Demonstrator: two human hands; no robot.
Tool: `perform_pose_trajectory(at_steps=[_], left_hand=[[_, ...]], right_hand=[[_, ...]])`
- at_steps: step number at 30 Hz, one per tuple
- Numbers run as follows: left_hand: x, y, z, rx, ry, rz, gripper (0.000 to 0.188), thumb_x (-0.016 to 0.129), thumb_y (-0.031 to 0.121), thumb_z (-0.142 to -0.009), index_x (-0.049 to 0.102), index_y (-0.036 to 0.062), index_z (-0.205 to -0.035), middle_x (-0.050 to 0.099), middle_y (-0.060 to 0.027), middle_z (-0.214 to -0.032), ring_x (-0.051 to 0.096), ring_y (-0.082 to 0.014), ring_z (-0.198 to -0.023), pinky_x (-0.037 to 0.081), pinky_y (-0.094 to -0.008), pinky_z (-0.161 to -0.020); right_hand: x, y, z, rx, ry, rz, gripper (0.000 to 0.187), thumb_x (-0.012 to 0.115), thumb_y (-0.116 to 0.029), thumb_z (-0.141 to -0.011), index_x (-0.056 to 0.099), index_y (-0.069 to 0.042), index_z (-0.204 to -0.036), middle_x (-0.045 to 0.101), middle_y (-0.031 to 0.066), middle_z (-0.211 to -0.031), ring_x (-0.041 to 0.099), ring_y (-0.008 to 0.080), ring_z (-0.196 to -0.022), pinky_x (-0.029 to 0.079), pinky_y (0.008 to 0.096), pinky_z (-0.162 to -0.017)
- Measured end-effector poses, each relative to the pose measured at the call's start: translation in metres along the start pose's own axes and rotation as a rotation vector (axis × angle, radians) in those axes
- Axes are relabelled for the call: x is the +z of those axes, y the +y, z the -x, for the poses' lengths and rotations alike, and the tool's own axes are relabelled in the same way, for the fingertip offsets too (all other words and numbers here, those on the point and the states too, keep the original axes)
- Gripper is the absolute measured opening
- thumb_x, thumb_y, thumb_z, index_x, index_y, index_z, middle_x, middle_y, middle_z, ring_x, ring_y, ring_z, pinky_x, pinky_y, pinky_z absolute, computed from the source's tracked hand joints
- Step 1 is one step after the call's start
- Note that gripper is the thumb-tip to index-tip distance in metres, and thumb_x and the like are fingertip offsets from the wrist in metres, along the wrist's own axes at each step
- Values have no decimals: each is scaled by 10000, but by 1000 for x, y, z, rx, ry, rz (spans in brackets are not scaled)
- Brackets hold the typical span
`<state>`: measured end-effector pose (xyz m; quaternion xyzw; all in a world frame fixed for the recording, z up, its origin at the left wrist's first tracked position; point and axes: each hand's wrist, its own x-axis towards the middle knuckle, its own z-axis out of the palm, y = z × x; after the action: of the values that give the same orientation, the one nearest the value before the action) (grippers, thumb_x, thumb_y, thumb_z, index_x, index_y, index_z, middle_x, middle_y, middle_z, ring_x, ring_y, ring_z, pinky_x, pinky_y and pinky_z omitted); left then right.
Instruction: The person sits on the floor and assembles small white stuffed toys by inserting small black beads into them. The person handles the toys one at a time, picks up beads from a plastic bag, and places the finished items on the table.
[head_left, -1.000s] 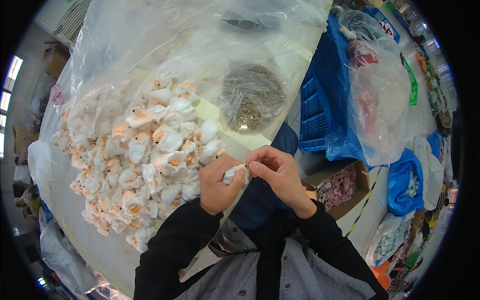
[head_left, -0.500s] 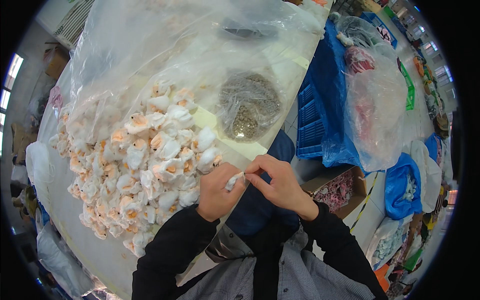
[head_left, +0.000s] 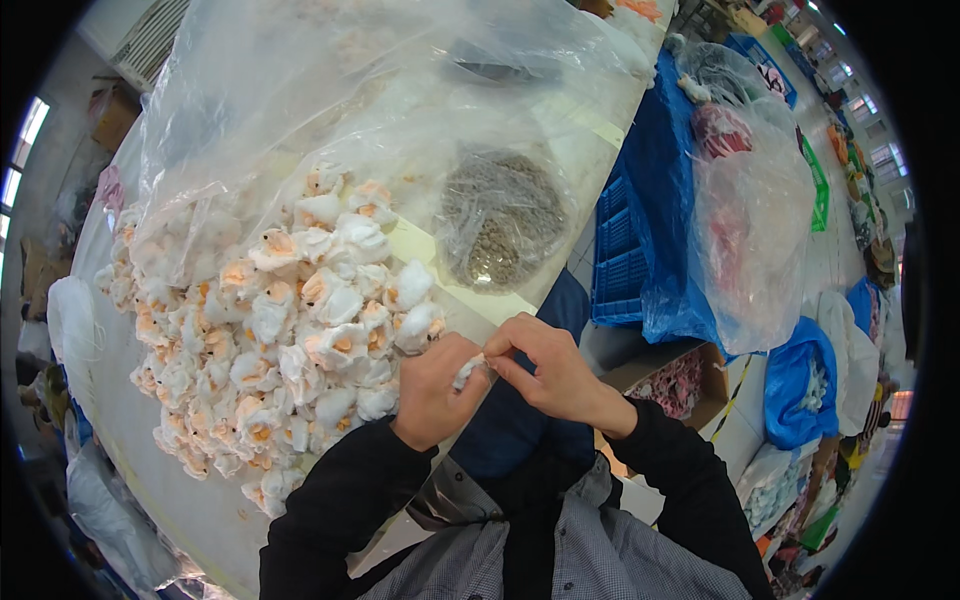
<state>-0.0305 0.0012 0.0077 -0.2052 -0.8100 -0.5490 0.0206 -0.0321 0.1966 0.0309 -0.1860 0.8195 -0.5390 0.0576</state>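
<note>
left fingers (head_left: pixel 474 393) curled round a small fluffy white piece (head_left: pixel 467 373), right fingers (head_left: pixel 522 340) pinched on its right end

Glossy plastic sheet (head_left: pixel 290 85); matt, apparently fluffy held piece (head_left: pixel 466 373)

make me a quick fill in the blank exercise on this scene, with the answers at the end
1. The left hand holds a small piece whose visible part is ____ in colour, with the fingertips of the right hand close by.
2. The heap of fluffy pieces lies on the table to the ____ of both hands.
3. Both sleeves are ____ in colour.
4. The plastic crate beside the table is ____ in colour.

Missing words: white; left; black; blue.
</note>
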Motion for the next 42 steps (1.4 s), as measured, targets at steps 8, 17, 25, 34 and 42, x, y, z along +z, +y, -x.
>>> perform_pose_trajectory(at_steps=[8, 17, 25, 34, 42], left_hand=[[0, 1, 0, 21, 11, 33, 120, 706, 35, -841, 681, 21, -958, 654, -141, -855, 662, -348, -757, 523, -395, -647], [-3, 6, 3, -13, 95, 100, 129, 686, 26, -855, 689, 1, -981, 657, -163, -861, 665, -330, -763, 521, -371, -683], [-8, 7, 5, -29, 160, 74, 119, 696, 71, -894, 701, 24, -1003, 671, -167, -928, 688, -353, -828, 539, -378, -713], [-23, 33, 1, -350, 63, 608, 565, 514, 152, -1007, 325, 30, -1525, 620, -81, -971, 441, -69, -596, 418, -225, -583], [-56, 78, 3, -110, 98, 688, 412, 514, 126, -985, 523, 6, -1379, 624, -67, -951, 448, -43, -669, 386, -199, -623]], right_hand=[[-3, 0, 1, 108, -23, -92, 109, 740, -31, -894, 669, -13, -975, 649, 105, -888, 673, 216, -787, 527, 325, -728], [-1, -11, -2, -55, 31, 183, 112, 743, -64, -892, 698, -29, -988, 655, 101, -890, 645, 263, -822, 512, 356, -751], [-9, -26, -23, -248, -62, 395, 89, 716, -101, -906, 662, -59, -963, 635, 109, -879, 619, 331, -846, 510, 414, -732], [-74, -35, -181, -44, 276, 148, 208, 631, -212, -985, 691, -13, -992, 657, 52, -806, 599, 136, -711, 491, 321, -662], [-22, -22, -181, -164, 138, 360, 235, 638, -225, -984, 705, -19, -1073, 677, 76, -859, 621, 210, -727, 512, 353, -697]])
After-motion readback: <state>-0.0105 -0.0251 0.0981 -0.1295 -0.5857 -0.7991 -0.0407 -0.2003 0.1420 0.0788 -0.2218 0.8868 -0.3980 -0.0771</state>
